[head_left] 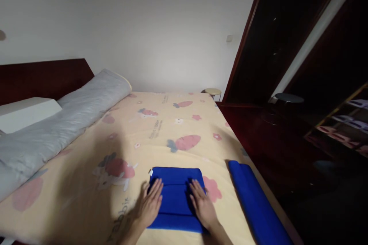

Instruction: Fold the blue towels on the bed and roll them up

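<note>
A flat blue fabric panel (175, 199) lies on the bed, with two crosswise creases and a small white tag (151, 172) at its far left corner. My left hand (151, 203) rests over its left edge, fingers stretched forward. Over the right edge lies my right hand (202, 203), its fingers also extended and slightly apart. Neither hand grips anything. To the right, a long folded piece of blue fabric (257, 203) stretches along the side of the bed.
The bed (161, 130) has a yellow sheet with carrot and rabbit prints. A grey rolled quilt (66, 115) and a white box-like object (28, 111) lie by the headboard (43, 78). Beyond stand a round stool (213, 91), a dark stool (289, 98) and a shoe rack (345, 122).
</note>
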Demonstrator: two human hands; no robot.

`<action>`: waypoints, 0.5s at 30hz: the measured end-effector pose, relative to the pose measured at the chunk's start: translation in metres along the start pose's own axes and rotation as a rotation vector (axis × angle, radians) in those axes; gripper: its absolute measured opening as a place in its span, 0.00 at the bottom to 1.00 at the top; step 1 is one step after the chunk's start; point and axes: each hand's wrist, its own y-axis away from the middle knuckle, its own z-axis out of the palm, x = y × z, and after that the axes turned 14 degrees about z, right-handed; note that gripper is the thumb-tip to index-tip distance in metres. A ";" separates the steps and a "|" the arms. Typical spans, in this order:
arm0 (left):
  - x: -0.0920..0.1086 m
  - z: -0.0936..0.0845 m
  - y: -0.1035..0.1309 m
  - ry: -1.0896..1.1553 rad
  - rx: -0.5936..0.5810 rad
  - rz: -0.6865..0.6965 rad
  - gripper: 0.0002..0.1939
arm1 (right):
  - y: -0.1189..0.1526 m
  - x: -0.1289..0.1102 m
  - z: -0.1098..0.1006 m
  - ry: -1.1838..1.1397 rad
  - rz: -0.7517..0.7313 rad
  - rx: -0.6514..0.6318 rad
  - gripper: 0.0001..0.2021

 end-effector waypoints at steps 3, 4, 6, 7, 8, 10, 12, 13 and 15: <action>0.019 0.003 -0.021 0.110 -0.059 0.192 0.29 | -0.005 -0.031 0.008 -0.053 -0.172 -0.142 0.24; 0.017 0.005 -0.021 0.116 -0.065 0.200 0.29 | -0.006 -0.029 0.010 -0.047 -0.165 -0.154 0.25; 0.000 0.008 -0.007 0.074 -0.058 0.131 0.28 | -0.007 -0.009 0.011 -0.006 -0.058 -0.111 0.25; -0.012 0.008 0.002 0.035 -0.042 0.078 0.28 | -0.006 0.006 0.010 0.018 0.008 -0.067 0.25; -0.023 0.008 0.012 -0.007 -0.017 0.024 0.27 | -0.006 0.020 0.008 0.038 0.064 -0.017 0.25; -0.036 0.005 0.021 -0.069 0.037 -0.059 0.27 | -0.005 0.035 0.005 0.052 0.116 0.063 0.25; -0.031 0.003 0.013 -0.072 0.047 -0.070 0.28 | -0.008 0.027 0.004 0.032 0.087 0.074 0.25; -0.024 0.004 0.004 -0.050 0.035 -0.046 0.28 | -0.010 0.016 0.004 0.014 0.041 0.047 0.25; -0.008 0.008 -0.018 0.013 -0.009 0.042 0.29 | -0.017 -0.008 0.008 -0.020 -0.087 -0.047 0.24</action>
